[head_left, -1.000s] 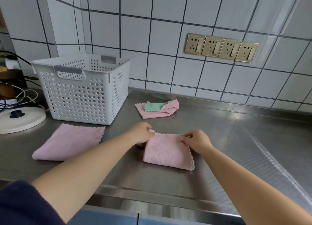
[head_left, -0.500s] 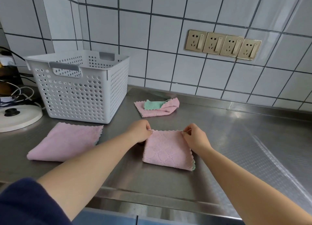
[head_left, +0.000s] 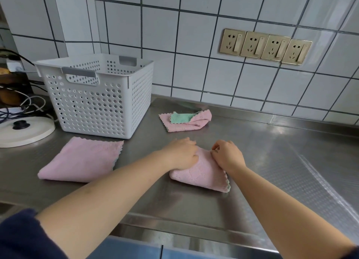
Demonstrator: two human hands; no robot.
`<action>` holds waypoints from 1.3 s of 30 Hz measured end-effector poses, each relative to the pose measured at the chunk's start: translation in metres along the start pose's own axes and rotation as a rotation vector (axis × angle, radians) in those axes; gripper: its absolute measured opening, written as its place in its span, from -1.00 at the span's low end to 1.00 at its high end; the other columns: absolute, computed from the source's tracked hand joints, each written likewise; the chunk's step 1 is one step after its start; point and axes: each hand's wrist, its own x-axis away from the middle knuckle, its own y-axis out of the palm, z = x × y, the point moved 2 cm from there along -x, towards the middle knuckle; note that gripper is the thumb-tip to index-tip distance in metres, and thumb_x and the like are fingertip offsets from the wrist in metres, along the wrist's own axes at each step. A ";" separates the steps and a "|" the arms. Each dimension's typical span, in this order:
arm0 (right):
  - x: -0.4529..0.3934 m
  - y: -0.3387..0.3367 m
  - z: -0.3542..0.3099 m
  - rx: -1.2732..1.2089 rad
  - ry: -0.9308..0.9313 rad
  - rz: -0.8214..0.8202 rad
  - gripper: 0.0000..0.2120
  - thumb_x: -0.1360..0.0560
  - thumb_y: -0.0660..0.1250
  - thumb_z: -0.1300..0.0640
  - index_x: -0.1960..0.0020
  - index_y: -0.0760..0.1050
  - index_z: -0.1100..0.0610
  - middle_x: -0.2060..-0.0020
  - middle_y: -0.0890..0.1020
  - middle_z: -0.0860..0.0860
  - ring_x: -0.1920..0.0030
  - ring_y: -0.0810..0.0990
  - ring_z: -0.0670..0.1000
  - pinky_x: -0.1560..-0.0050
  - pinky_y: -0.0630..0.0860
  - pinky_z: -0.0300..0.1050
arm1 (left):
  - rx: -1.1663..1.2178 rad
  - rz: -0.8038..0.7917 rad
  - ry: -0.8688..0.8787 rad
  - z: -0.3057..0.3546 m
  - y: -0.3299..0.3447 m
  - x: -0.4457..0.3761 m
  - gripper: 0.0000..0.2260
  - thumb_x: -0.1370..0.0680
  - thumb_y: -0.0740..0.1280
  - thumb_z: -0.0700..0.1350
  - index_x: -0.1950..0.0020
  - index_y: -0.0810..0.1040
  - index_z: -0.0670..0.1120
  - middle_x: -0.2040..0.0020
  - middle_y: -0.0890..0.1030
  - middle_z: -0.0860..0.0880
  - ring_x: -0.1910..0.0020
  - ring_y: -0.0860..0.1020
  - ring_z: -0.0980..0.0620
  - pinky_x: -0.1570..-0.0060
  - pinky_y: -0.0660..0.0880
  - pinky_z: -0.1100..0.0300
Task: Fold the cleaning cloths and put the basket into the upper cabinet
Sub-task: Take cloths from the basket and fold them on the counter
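Stainless-steel counter [head_left: 262, 152], three cleaning cloths, one basket.

Left hand [head_left: 181, 154] lies knuckles-up on the near pink cloth [head_left: 202, 173], fingers curled onto its far left corner; right hand [head_left: 228, 155] pinches the far right corner. Folded pink cloth [head_left: 81, 159] lies flat to the left, in front of the white perforated basket [head_left: 97, 99]. Crumpled pink-and-green cloth [head_left: 185, 121] sits near the tiled wall [head_left: 194, 45], right of the basket. Four brass sockets [head_left: 265, 46] on the wall above.
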 end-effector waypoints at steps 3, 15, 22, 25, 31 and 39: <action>0.013 -0.004 -0.009 0.082 -0.108 0.063 -0.69 -0.56 0.14 0.09 -0.24 0.52 0.02 -0.27 0.44 0.05 -0.24 0.42 0.12 -0.17 0.42 -0.01 | -0.102 -0.055 -0.037 0.008 0.018 0.003 -0.55 -0.63 0.00 -0.01 -0.48 0.21 -0.15 -0.54 0.10 -0.10 -0.53 0.02 -0.10 -0.45 -0.02 -0.11; 0.039 0.021 -0.014 0.183 -0.222 -0.247 -0.55 -0.62 -0.09 -0.11 -0.50 0.10 -0.07 -0.52 0.10 -0.11 -0.52 -0.01 -0.07 -0.42 -0.13 0.32 | 0.021 0.015 -0.209 0.010 0.040 0.007 -0.50 -0.63 -0.04 0.03 -0.54 0.01 -0.10 -0.56 -0.02 -0.09 -0.54 -0.06 -0.05 -0.49 -0.13 0.01; 0.037 0.007 0.003 0.236 -0.111 -0.260 -0.43 -0.56 -0.10 -0.27 -0.49 0.11 -0.04 -0.50 0.17 -0.04 -0.51 0.08 0.02 -0.42 -0.04 0.30 | 0.090 -0.003 -0.347 -0.015 0.034 0.020 -0.47 -0.62 -0.05 0.11 -0.55 -0.02 -0.06 -0.56 -0.07 -0.11 -0.54 -0.08 -0.09 -0.48 -0.15 -0.07; 0.040 -0.011 0.017 0.136 -0.026 -0.127 -0.52 -0.55 0.11 -0.13 -0.42 0.26 0.03 -0.34 0.44 0.05 -0.34 0.37 0.12 -0.31 0.31 0.08 | 0.082 0.134 -0.400 -0.037 0.029 0.038 -0.51 -0.62 -0.02 0.12 -0.53 0.10 -0.03 -0.52 0.16 -0.13 -0.49 0.14 -0.13 -0.46 0.07 -0.05; 0.049 -0.029 0.019 -0.172 0.098 -0.244 -0.62 -0.47 0.33 0.02 -0.28 0.46 0.05 0.07 0.59 0.00 -0.01 0.58 0.05 -0.04 0.45 -0.16 | 0.463 0.173 -0.410 -0.045 0.019 0.055 -0.66 -0.54 0.25 0.05 -0.31 0.47 0.08 -0.16 0.60 0.06 -0.13 0.55 0.04 -0.20 0.44 0.10; 0.058 -0.021 0.002 -0.492 0.170 -0.257 -0.67 -0.42 0.42 0.20 -0.17 0.49 0.11 0.24 0.56 0.02 0.26 0.52 0.03 0.22 0.45 -0.13 | 0.741 0.250 -0.395 -0.029 0.017 0.057 -0.67 -0.48 0.39 -0.22 -0.25 0.54 -0.12 -0.20 0.57 -0.12 -0.17 0.52 -0.04 -0.20 0.39 0.19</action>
